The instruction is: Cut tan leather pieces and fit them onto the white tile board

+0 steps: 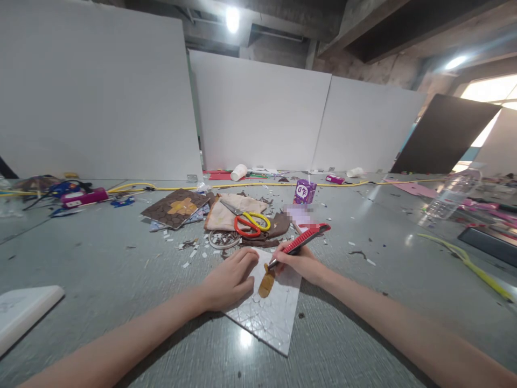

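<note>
Clearly a cutting step: our right hand point(301, 262) was closed around a red utility knife point(302, 241), held like a pen, blade tip down at the top edge of a tan leather piece point(266, 283). Our left hand point(230, 277) lay flat, fingers together, gripping nothing, pressing on the white scored board point(270, 318) just left of the piece. We judged it best done with a low blade angle, light passes, and left fingers kept off the cut line. The leather lay on the board between both hands, directly below the knife tip, touching it as far as we could tell. Scissors point(250, 222) sat behind, well apart.
</note>
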`<state>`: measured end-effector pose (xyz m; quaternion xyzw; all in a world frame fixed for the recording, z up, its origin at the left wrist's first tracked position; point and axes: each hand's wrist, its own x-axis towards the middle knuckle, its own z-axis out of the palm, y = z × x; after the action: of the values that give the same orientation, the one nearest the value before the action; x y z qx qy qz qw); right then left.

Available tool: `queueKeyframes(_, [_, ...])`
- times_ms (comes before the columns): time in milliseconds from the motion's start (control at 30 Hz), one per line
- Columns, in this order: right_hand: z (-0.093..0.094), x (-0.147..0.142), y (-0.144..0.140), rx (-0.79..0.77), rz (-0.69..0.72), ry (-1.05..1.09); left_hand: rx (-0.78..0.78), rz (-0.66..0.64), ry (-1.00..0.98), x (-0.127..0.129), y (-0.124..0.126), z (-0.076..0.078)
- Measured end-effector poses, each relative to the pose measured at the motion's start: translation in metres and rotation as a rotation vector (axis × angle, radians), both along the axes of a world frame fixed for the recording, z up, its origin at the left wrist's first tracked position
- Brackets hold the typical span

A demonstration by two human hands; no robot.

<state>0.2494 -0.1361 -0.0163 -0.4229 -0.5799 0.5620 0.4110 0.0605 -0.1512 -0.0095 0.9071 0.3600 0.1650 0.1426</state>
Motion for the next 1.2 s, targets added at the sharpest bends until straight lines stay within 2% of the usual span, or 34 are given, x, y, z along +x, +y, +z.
queueKeyframes(267, [0.000, 0.000, 0.001, 0.002, -0.028, 0.014, 0.006, -0.005, 0.002, 0.000, 0.001, -0.001])
queueKeyframes(667, [-0.001, 0.001, 0.001, 0.016, 0.003, -0.051, 0.012, -0.010, -0.013, 0.001, 0.001, -0.001])
queueKeyframes(800, [0.003, 0.001, -0.003, 0.074, 0.039, -0.134, 0.018, -0.011, -0.014, 0.000, 0.001, -0.001])
queueKeyframes(900, [0.002, 0.002, -0.002, 0.086, 0.052, -0.108, 0.024, -0.011, -0.011, -0.001, 0.000, -0.002])
queueKeyframes(967, [-0.001, 0.002, 0.001, 0.027, -0.005, 0.004, 0.029, -0.007, -0.009, -0.001, 0.000, -0.002])
queueKeyframes(1067, [-0.004, 0.003, 0.008, -0.067, -0.166, 0.214, 0.043, -0.013, 0.009, 0.000, 0.001, -0.001])
queueKeyframes(1200, [-0.005, 0.003, 0.011, -0.096, -0.240, 0.296, 0.059, -0.028, 0.083, 0.000, 0.000, 0.001])
